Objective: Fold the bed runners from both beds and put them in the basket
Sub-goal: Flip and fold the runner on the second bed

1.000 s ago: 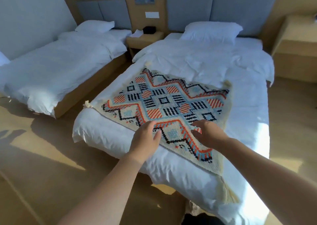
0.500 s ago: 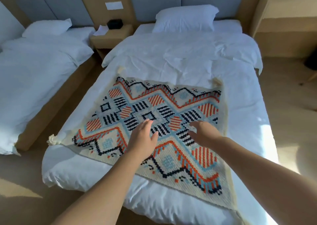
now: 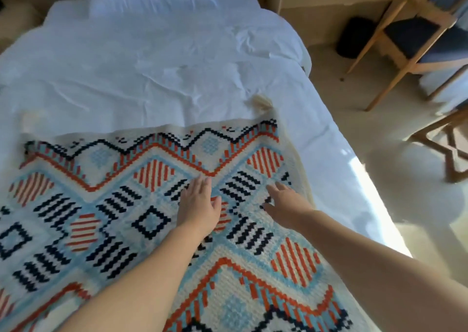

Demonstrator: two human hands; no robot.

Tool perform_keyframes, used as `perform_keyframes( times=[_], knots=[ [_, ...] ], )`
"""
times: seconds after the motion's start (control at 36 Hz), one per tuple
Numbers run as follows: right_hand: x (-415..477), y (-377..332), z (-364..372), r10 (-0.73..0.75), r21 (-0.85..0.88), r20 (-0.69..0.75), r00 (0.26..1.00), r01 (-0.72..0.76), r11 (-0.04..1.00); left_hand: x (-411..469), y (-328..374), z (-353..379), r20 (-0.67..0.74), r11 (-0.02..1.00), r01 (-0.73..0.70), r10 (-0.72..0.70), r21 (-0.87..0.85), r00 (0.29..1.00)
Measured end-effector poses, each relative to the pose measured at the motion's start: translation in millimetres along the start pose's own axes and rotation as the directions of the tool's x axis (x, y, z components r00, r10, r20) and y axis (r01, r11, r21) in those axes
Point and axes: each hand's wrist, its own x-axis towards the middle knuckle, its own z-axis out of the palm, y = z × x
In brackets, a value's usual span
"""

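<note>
Now | left hand (image 3: 198, 205) and right hand (image 3: 283, 206) flat, fingers released, on bed runner (image 3: 141, 205) | risk: loose weave (unpinched) bunches, fold skews

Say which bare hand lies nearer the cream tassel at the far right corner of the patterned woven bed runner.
The right hand, open near the bed runner's right edge, where the tassel lies; the left hand rests nearer its middle.
</note>
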Motion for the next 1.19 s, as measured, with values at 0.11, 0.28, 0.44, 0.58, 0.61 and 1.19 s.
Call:
perform_keyframes(
  times=[0.11, 0.28, 0.44, 0.58, 0.61, 1.19],
  knots=[
    [56, 12, 22, 0.038, -0.028, 0.01, 0.999, -0.038, 0.999, 52, -9, 38, 0.054, 0.998, -0.038, 0.034, 0.058, 0.998],
    [138, 38, 36, 0.021, -0.118, 0.023, 1.0, -0.018, 0.993, 135, -21, 85, 0.094, 0.988, -0.061, 0.048, 0.141, 0.994],
    [211, 64, 10, 0.013, -0.221, -0.059, 0.998, -0.025, 0.975, 201, -25, 110, 0.027, 0.981, -0.094, 0.09, 0.172, 0.996],
    [262, 79, -24, 0.044, -0.251, -0.139, 0.989, -0.078, 0.965, 219, -31, 129, -0.056, 0.973, -0.096, 0.109, 0.209, 0.992],
    [270, 81, -30, 0.04, -0.258, -0.149, 0.988, -0.078, 0.963, 221, -32, 132, -0.062, 0.971, -0.096, 0.112, 0.218, 0.992],
    [302, 91, -85, -0.163, -0.426, -0.346, 0.924, 0.0, 0.905, 227, -33, 133, -0.006, 0.968, -0.09, 0.095, 0.236, 0.996]
  ],
)
